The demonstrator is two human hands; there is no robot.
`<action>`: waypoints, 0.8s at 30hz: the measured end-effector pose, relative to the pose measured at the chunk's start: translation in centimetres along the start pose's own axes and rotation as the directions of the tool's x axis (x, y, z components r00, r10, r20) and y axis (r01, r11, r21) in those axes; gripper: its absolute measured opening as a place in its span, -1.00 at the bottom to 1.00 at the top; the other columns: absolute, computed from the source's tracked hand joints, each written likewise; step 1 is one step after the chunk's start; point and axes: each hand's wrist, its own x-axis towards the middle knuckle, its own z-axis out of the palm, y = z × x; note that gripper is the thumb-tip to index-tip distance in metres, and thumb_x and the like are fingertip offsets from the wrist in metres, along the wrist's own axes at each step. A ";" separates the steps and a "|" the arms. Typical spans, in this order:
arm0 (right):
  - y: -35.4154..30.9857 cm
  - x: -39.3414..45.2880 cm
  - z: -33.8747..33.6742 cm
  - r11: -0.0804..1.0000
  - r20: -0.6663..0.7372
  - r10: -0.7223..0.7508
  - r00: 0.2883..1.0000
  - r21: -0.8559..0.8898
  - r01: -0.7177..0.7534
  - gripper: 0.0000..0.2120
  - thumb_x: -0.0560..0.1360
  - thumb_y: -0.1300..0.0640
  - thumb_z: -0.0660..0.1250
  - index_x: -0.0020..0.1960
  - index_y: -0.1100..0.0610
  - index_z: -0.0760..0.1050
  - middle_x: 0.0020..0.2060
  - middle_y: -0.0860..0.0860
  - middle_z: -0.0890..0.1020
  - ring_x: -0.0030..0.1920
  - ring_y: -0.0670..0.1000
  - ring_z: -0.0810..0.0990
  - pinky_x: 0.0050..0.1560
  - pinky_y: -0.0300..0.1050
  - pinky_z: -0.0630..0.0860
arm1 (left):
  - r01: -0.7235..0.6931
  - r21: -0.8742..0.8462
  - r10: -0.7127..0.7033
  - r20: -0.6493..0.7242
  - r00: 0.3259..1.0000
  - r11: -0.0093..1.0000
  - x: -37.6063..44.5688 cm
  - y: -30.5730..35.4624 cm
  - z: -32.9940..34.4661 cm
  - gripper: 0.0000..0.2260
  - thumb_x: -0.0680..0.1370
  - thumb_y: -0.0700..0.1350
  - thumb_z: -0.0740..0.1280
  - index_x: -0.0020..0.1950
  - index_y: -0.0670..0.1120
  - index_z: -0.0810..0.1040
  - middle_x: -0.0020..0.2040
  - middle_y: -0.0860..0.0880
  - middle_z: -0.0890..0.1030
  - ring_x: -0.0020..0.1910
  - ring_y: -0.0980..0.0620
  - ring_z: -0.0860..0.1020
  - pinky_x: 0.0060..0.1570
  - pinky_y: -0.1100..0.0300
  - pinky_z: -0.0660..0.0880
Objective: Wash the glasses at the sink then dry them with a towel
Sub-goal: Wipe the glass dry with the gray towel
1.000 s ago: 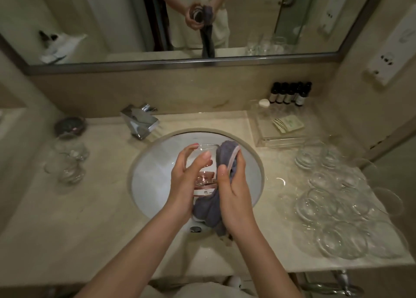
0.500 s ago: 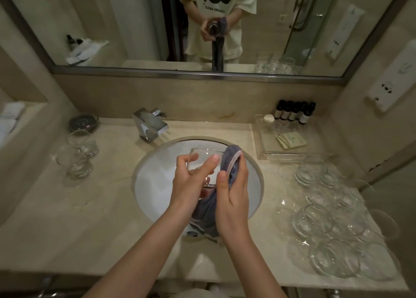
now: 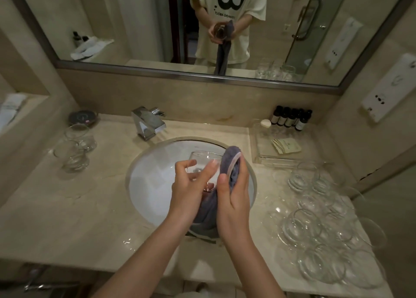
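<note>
Grey plush towel [image 3: 231,167] against smooth clear glass [image 3: 203,162], round white sink [image 3: 148,185]

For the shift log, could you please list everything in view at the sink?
held glass: one, clear, above the basin
towel: one, grey, against the held glass
sink: one, white, centre of the counter
faucet: one, chrome, behind the sink
left glasses: two, clear, counter left
right glasses: many, clear, crowded counter right
bottles: about five, dark, back right
tray: one, clear, before the bottles
mirror: one, on the wall
left hand: holds the glass
right hand: grips the towel
</note>
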 end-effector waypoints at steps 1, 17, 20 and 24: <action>0.3 0.6 -0.2 0.996 0.003 0.051 0.999 0.075 -0.051 -0.59 0.62 -0.13 0.10 0.43 -0.26 0.10 0.32 -0.33 0.32 0.18 -0.58 0.29 0.10 -0.62 0.24 | 0.033 -0.056 -0.032 0.015 0.999 0.998 0.2 0.1 0.1 -0.57 0.40 0.23 0.38 0.12 -0.02 0.46 -0.07 -0.05 0.67 -0.17 0.06 0.68 -0.14 0.19 0.54; -0.7 2.0 -2.1 0.980 0.028 0.110 0.994 0.162 -0.113 -0.50 0.54 -0.28 0.12 0.45 -0.23 0.17 0.40 -0.19 0.38 0.35 -0.23 0.38 0.37 -0.22 0.31 | -0.022 -0.022 0.024 0.088 0.996 1.000 0.9 1.0 1.3 -0.43 0.27 0.32 0.45 0.11 0.00 0.49 -0.07 -0.06 0.66 -0.19 0.06 0.68 -0.19 0.16 0.56; -0.4 2.6 -2.4 0.928 0.077 0.235 0.969 0.278 -0.248 -0.38 0.48 -0.27 0.12 0.47 -0.05 0.26 0.34 -0.04 0.50 0.32 -0.06 0.47 0.40 0.01 0.36 | 0.016 -0.046 -0.008 0.171 0.985 0.999 0.9 1.4 1.5 -0.47 0.29 0.34 0.32 0.07 0.00 0.57 -0.19 -0.02 0.68 -0.25 0.07 0.66 -0.27 0.22 0.51; -0.5 1.7 -1.8 0.941 0.005 0.250 0.968 0.237 -0.244 -0.35 0.47 -0.26 0.08 0.51 -0.07 0.17 0.42 -0.07 0.40 0.39 -0.09 0.38 0.45 -0.01 0.29 | -0.080 0.169 0.072 0.048 0.996 0.982 1.4 1.4 1.0 -0.48 0.42 0.40 0.17 0.12 0.04 0.53 -0.09 0.02 0.60 -0.14 0.10 0.58 -0.18 0.29 0.47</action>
